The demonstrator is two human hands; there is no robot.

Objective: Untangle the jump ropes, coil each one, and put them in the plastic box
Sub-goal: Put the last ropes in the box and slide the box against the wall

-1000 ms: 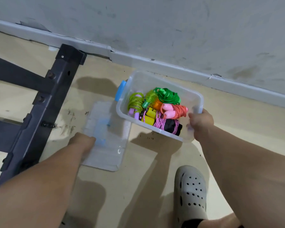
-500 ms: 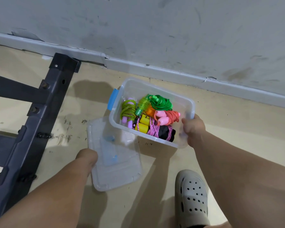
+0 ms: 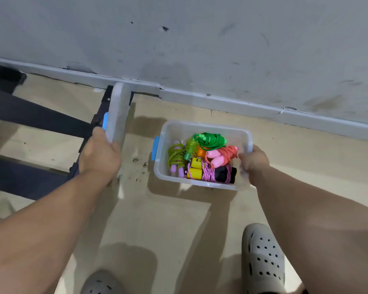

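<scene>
A clear plastic box (image 3: 202,126) with a blue latch stands on the beige floor near the wall. Inside lie several coiled jump ropes: a dark green one (image 3: 211,140), a yellow-green one (image 3: 175,155) with pink handles, an orange one (image 3: 227,153) with pink handles, and a pink one (image 3: 208,174) with yellow and black handles. My right hand (image 3: 254,163) grips the box's right rim. My left hand (image 3: 100,157) holds the clear lid (image 3: 118,114) by its near end, lifted off the floor and tilted on edge, left of the box.
A black metal frame (image 3: 40,122) stands on the floor at the left, behind the raised lid. A grey wall with a white baseboard (image 3: 221,100) runs behind the box. Two grey perforated clogs (image 3: 262,257) are at the bottom of the view.
My left hand has picked the lid up off the floor and raised it on edge. The box stays on the floor with my right hand on its rim.
</scene>
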